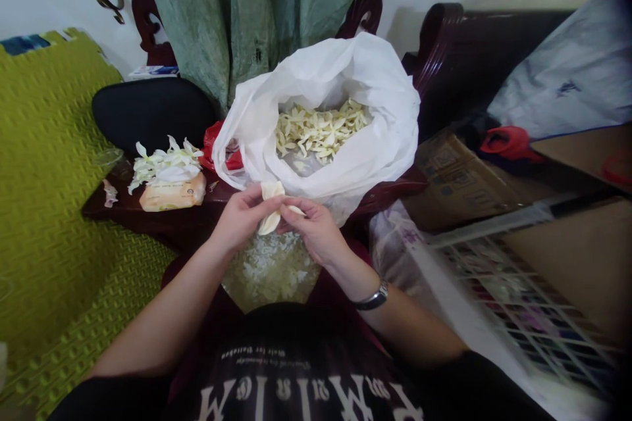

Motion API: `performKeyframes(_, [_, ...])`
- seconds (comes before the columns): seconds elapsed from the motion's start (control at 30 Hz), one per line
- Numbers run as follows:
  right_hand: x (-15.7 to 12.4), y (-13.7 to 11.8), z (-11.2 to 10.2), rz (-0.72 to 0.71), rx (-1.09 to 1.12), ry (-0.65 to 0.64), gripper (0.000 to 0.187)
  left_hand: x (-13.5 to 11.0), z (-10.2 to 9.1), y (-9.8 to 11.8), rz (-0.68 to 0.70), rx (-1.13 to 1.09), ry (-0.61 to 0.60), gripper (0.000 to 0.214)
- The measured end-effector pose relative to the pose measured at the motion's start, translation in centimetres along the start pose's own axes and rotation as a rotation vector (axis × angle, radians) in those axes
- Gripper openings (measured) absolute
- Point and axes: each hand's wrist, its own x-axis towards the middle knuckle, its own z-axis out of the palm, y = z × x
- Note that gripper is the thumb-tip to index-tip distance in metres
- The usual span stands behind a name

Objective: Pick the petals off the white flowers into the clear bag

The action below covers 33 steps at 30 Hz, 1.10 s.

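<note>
Both hands (239, 217) in a fingertip grip on pale petals (269, 223) directly between them.

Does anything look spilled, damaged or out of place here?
Just one mild oddity: a crumpled pinkish scrap at the left end of the dark wooden surface, apart from the white flowers and packet; it's too small to identify. Nothing looks clearly spilled or damaged; the bag holds its pale flowers.
</note>
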Motion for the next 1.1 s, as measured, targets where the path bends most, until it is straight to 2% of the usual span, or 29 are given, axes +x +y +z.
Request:
performKeyframes(0.13, [-0.08,0.04,-0.13,-0.009,0.003,-0.011,0.034,0.0,-0.09,0.14,0.106,0.062,-0.022,0.017])
performKeyframes(0.23, [-0.17,0.04,-0.19,-0.014,0.009,-0.02,0.033,0.07,0.07,-0.04,0.13,0.029,0.018,0.018])
performKeyframes(0.4, [-0.13,0.06,-0.26,-0.005,-0.002,-0.037,0.034,0.3,0.35,-0.45,0.025,-0.087,0.115,0.032])
performKeyframes(0.5, [-0.04,0.04,-0.34,-0.024,-0.021,-0.035,0.032,0.37,0.27,-0.38,-0.032,-0.071,0.063,0.03])
performKeyframes(0.6, [0.06,0.08,-0.46,-0.04,-0.054,-0.026,0.031,0.42,0.11,-0.18,0.045,0.015,0.01,0.023])
performKeyframes(0.67, [0.1,0.14,-0.52,-0.045,-0.057,-0.015,0.033,0.46,0.02,-0.13,0.097,0.051,0.013,0.019])
performKeyframes(0.83, [0.0,0.1,-0.53,-0.044,-0.063,-0.042,0.035,0.47,-0.06,-0.5,0.104,0.033,0.054,0.02])
performKeyframes(1.1, [0.04,-0.39,-0.94,-0.045,-0.172,-0.078,0.031,0.26,0.11,-0.65,-0.038,-0.048,0.004,0.032])
